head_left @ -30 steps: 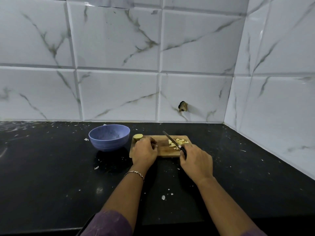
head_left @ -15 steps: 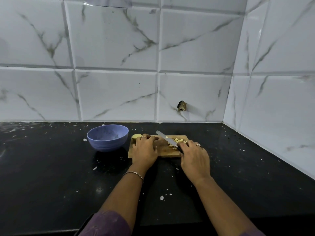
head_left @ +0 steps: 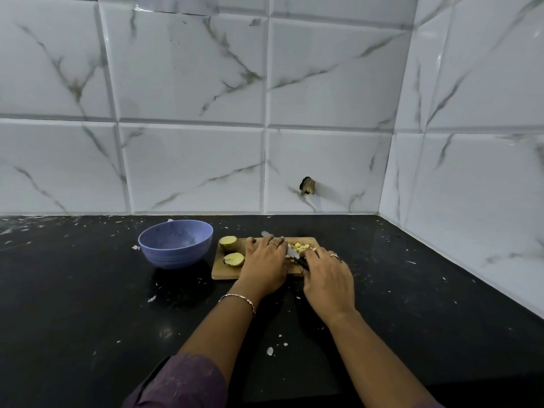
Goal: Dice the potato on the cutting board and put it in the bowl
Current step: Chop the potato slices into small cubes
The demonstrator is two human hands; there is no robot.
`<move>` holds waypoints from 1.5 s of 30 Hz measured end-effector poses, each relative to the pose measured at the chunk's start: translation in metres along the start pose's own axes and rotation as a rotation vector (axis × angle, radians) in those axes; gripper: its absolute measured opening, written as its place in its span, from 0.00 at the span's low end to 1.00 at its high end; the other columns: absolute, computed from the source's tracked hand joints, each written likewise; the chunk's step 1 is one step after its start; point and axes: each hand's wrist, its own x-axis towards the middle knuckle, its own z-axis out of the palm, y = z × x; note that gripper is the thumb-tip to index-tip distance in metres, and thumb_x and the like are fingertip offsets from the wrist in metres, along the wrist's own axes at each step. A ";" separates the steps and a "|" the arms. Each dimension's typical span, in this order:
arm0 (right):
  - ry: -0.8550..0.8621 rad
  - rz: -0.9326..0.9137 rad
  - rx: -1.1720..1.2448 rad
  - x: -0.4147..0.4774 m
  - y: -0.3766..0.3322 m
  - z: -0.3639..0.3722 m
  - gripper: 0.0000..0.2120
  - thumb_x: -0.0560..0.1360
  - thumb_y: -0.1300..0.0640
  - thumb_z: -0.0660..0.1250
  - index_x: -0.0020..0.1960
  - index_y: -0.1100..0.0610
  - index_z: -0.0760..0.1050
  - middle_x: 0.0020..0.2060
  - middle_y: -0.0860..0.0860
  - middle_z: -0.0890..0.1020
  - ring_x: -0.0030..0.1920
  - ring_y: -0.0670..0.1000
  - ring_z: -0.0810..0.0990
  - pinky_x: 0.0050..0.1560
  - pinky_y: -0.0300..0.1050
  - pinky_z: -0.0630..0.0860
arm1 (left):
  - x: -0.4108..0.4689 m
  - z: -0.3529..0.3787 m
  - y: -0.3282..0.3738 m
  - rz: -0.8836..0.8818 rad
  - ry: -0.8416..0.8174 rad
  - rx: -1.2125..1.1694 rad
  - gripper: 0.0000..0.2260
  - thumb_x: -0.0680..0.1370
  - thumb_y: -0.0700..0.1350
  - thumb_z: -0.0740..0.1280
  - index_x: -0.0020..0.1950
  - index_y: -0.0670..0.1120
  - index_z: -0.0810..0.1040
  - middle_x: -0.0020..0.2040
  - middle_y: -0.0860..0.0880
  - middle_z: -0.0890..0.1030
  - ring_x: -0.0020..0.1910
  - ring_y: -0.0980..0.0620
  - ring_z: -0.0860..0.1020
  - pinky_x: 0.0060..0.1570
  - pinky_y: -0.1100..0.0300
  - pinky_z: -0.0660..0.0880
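Note:
A small wooden cutting board [head_left: 223, 272] lies on the black counter. Two potato pieces sit at its left end, one at the back [head_left: 228, 242] and one nearer me [head_left: 234, 259]. A pile of diced potato [head_left: 303, 247] lies at the board's right. My left hand [head_left: 265, 263] rests over the board's middle, fingers curved down; what lies under it is hidden. My right hand [head_left: 326, 278] grips the black handle of a knife [head_left: 291, 253] whose blade slants back-left between the two hands. The blue bowl [head_left: 175, 243] stands left of the board, with nothing showing inside.
The black counter [head_left: 88, 304] is speckled with white scraps. White marble-look tiled walls close the back and right side. A small dark hole [head_left: 307, 186] breaks the back wall behind the board.
My left hand has slid right, uncovering a second potato piece at the board's left. The knife blade has shifted left, closer to my left hand's fingers.

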 end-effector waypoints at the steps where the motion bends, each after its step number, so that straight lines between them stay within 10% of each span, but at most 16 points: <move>1: -0.003 0.004 0.007 0.000 0.000 0.000 0.13 0.79 0.57 0.66 0.63 0.52 0.75 0.58 0.49 0.78 0.54 0.50 0.77 0.52 0.45 0.74 | 0.003 0.001 0.000 0.008 -0.011 0.006 0.24 0.82 0.49 0.56 0.78 0.48 0.59 0.78 0.50 0.60 0.77 0.50 0.54 0.72 0.40 0.48; 8: -0.005 0.020 0.033 0.003 0.002 0.001 0.13 0.78 0.58 0.67 0.62 0.51 0.75 0.56 0.48 0.79 0.52 0.50 0.78 0.51 0.44 0.75 | 0.017 -0.002 0.000 0.064 -0.051 -0.003 0.26 0.82 0.49 0.60 0.79 0.50 0.57 0.79 0.50 0.57 0.78 0.49 0.54 0.72 0.40 0.49; 24: -0.058 -0.121 0.117 0.008 -0.016 0.006 0.10 0.83 0.52 0.58 0.62 0.51 0.73 0.52 0.46 0.80 0.47 0.45 0.74 0.51 0.39 0.71 | -0.036 -0.010 -0.072 -0.391 0.026 -0.363 0.20 0.80 0.52 0.63 0.71 0.49 0.70 0.68 0.47 0.73 0.69 0.46 0.69 0.68 0.45 0.65; 38: -0.105 -0.155 0.163 0.014 -0.023 0.014 0.11 0.83 0.52 0.58 0.63 0.50 0.73 0.52 0.46 0.80 0.46 0.46 0.79 0.47 0.42 0.77 | -0.036 -0.001 -0.070 -0.378 0.051 -0.253 0.18 0.81 0.56 0.60 0.68 0.50 0.73 0.63 0.46 0.78 0.64 0.45 0.74 0.65 0.46 0.69; 45: -0.078 -0.083 0.191 0.011 -0.022 0.013 0.10 0.82 0.52 0.59 0.61 0.50 0.73 0.52 0.45 0.80 0.47 0.46 0.78 0.47 0.41 0.75 | -0.032 -0.005 -0.072 -0.238 0.262 -0.163 0.10 0.80 0.43 0.63 0.60 0.44 0.79 0.60 0.45 0.80 0.57 0.46 0.78 0.58 0.54 0.74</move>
